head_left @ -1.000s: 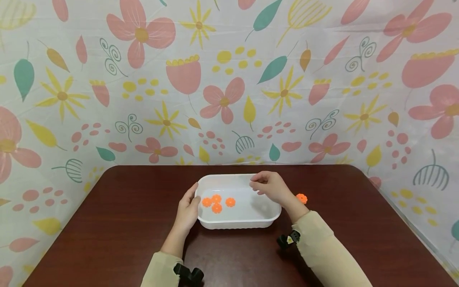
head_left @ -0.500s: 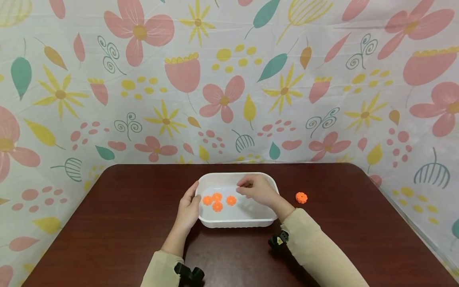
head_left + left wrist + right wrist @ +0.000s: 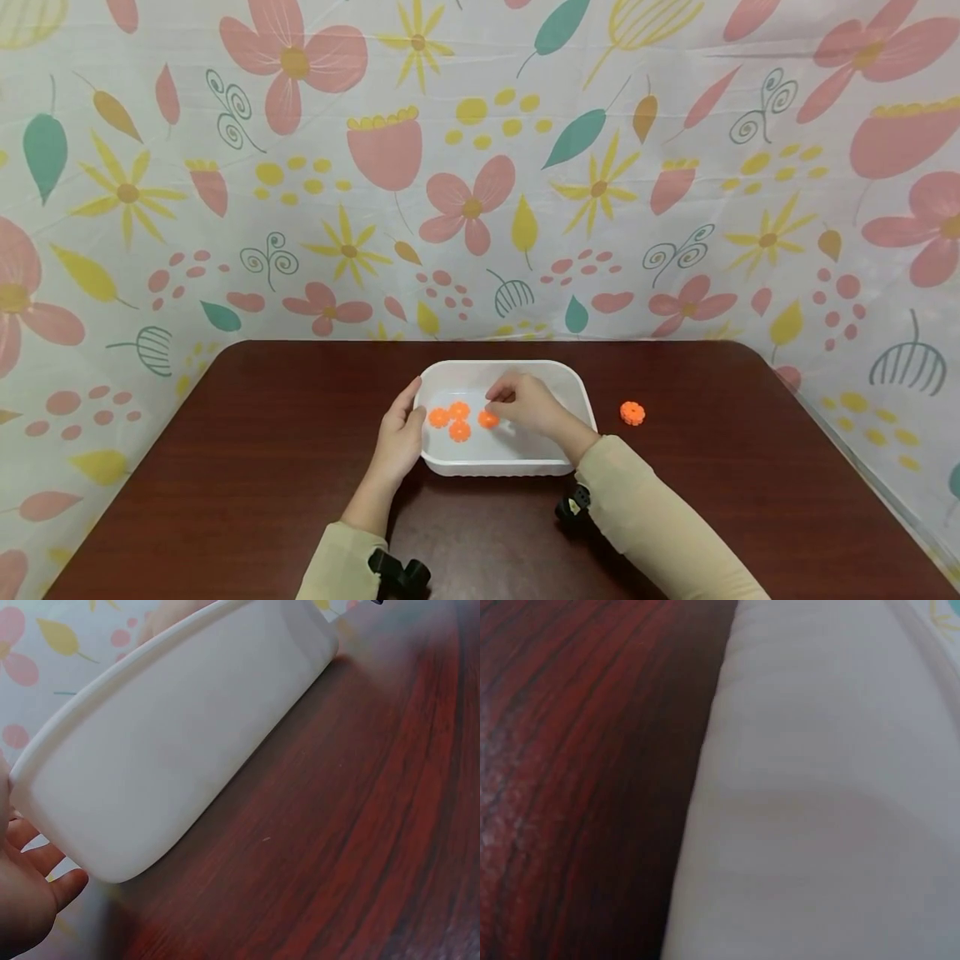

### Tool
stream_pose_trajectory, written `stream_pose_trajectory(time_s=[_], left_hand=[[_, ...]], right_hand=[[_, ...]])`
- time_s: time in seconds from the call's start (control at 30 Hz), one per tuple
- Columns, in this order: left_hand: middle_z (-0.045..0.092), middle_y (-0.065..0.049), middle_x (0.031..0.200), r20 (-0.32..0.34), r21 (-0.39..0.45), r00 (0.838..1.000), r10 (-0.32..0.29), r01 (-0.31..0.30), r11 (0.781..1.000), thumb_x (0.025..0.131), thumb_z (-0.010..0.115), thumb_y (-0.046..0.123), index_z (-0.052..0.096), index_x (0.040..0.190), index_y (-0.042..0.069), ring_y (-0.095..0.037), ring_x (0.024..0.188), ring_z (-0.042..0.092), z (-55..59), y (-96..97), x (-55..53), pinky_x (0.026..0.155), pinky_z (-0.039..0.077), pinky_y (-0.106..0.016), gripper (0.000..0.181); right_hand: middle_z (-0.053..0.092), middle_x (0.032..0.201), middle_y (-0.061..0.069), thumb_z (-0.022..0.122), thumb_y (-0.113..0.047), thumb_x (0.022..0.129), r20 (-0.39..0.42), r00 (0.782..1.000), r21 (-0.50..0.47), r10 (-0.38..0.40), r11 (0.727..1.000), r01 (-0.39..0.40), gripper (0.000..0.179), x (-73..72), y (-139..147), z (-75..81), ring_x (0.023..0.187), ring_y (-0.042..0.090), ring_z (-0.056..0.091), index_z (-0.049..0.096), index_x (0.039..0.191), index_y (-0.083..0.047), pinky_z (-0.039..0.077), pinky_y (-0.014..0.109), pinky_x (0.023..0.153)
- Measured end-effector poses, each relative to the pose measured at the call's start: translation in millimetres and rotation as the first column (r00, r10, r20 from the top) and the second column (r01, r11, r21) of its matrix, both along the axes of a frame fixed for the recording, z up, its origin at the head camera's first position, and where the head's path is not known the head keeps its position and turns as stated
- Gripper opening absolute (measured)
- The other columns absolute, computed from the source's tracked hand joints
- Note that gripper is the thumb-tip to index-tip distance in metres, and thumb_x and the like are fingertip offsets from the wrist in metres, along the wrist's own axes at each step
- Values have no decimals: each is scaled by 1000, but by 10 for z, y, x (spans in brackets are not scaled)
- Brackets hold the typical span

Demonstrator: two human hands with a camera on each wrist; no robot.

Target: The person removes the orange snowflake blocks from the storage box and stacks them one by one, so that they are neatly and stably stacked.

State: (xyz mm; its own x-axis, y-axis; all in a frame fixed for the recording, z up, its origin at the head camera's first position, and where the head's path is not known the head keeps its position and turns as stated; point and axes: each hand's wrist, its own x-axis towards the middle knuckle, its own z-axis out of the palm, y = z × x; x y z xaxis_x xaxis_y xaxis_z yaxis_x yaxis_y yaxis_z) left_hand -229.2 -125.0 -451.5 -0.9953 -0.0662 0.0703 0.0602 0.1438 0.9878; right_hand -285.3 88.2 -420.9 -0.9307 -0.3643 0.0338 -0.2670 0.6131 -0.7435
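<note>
A white rectangular basin sits on the table, tilted-looking only in the left wrist view. My left hand grips its left end, thumb at the rim and fingers along the outside; the left wrist view shows this hand at the basin's corner. Several flat orange flower-shaped pieces lie inside, toward the left. My right hand reaches into the basin, loosely bent fingers at the rightmost orange piece, partly covering it. Nothing is visibly lifted. The right wrist view shows only the basin's side wall.
To the right of the basin, a small stack of orange flower-shaped pieces stands on the dark reddish-brown table. A floral-print cloth hangs behind the table's far edge.
My right hand has moved left and slightly down over the basin to the rightmost orange piece. My left hand keeps its place on the basin. The stack at right is now uncovered.
</note>
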Motion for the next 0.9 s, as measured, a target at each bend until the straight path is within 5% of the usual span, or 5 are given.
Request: stream_pose_trajectory(time_s=[0.23,0.7,0.9], left_hand=[[35,-15,150,-13,-5,1000,3,-3,1000,98,40,10,35,147,9,-30,133,39,-36,0,-39,106,37,-48,49],[39,-15,148,8,-6,1000,14,-14,1000,98,41,13,36,147,13,-30,127,47,-69,-24,1,101,44,-46,48],[35,-14,151,1,4,1000,10,-10,1000,99,41,13,35,147,12,-29,134,39,-80,-25,18,107,37,-47,48]], right_hand=[[65,80,2,71,-9,81,4,999,47,-33,998,32,12,-20,9,-53,73,12,54,70,91,-4,47,23,66],[60,88,0,76,-16,78,23,999,207,45,977,-48,24,9,-38,-142,82,13,51,68,98,-8,45,29,77],[57,84,-1,77,-17,77,24,998,231,58,971,-62,20,28,-35,-131,79,13,49,67,93,-8,44,29,76]])
